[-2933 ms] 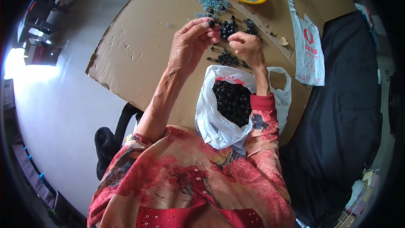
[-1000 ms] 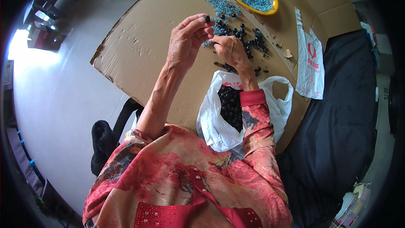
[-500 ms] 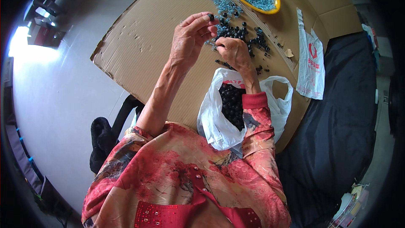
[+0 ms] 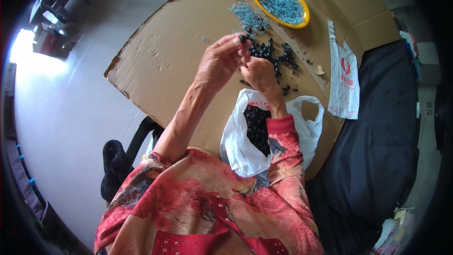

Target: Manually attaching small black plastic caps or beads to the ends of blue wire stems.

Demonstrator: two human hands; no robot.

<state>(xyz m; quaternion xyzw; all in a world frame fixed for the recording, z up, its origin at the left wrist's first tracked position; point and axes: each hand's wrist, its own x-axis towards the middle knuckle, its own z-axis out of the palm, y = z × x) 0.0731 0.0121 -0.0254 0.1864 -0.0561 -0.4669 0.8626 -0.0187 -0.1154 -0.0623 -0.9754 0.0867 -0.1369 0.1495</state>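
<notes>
Cardboard sheet (image 4: 165, 61): flattened, brown; fills upper centre of frame
White bag (image 4: 240, 146): open, centre frame; holds black pieces
Flat bag (image 4: 343, 78): white and red; right of centre
Yellow dish (image 4: 302, 21): top centre; holds silvery bits
Left hand (image 4: 218, 62): fingertips pinched on small black piece (image 4: 243, 39)
Right hand (image 4: 258, 73): curled beside left; whether it holds anything, cannot tell
Loose black pieces (image 4: 278, 59): scattered just above hands
</notes>
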